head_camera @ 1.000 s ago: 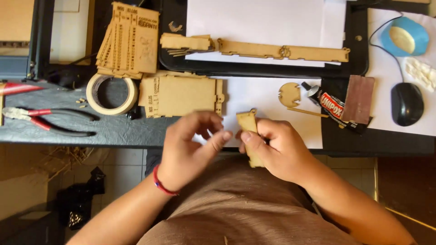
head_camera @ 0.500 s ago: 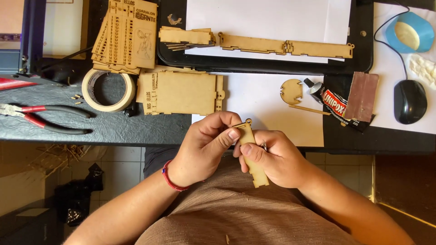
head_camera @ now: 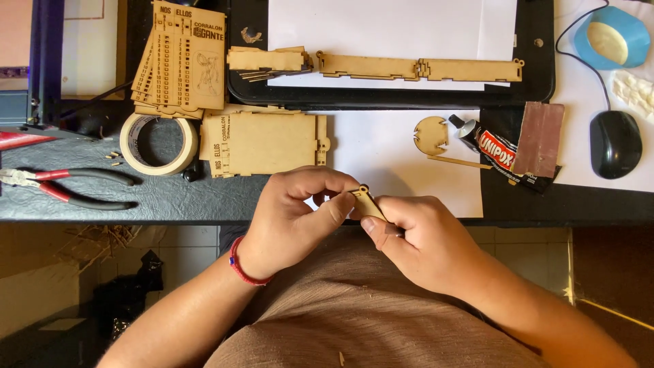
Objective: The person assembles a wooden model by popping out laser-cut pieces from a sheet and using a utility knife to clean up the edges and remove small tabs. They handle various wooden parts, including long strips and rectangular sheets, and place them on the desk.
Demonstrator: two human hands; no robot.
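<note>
Just over the near edge of the dark, leather-grained desk [head_camera: 170, 197], my two hands meet around a small flat wooden piece [head_camera: 368, 202], pale tan with a little round knob at its upper end. My right hand [head_camera: 426, 242] grips its lower part, thumb pressed along the face; my left hand [head_camera: 296, 215], a red cord bracelet [head_camera: 240, 268] at its wrist, pinches the upper end between thumb and curled fingers. Both hands are closed on it, and it tilts up and to the left.

Beyond my knuckles lies a flat rectangular wooden panel [head_camera: 269, 143] with notched tabs on one edge, touching a stack of thin engraved boards [head_camera: 180, 58]. Beside them sits a roll of cream masking tape [head_camera: 159, 143], and further left red-handled pliers [head_camera: 65, 187]. On the white paper [head_camera: 381, 150] rests a small rounded wooden cutout [head_camera: 430, 135], near a black glue tube [head_camera: 501, 151] and a brown sandpaper block [head_camera: 538, 138]. A glossy black mouse [head_camera: 615, 144] lies at the far right.
</note>
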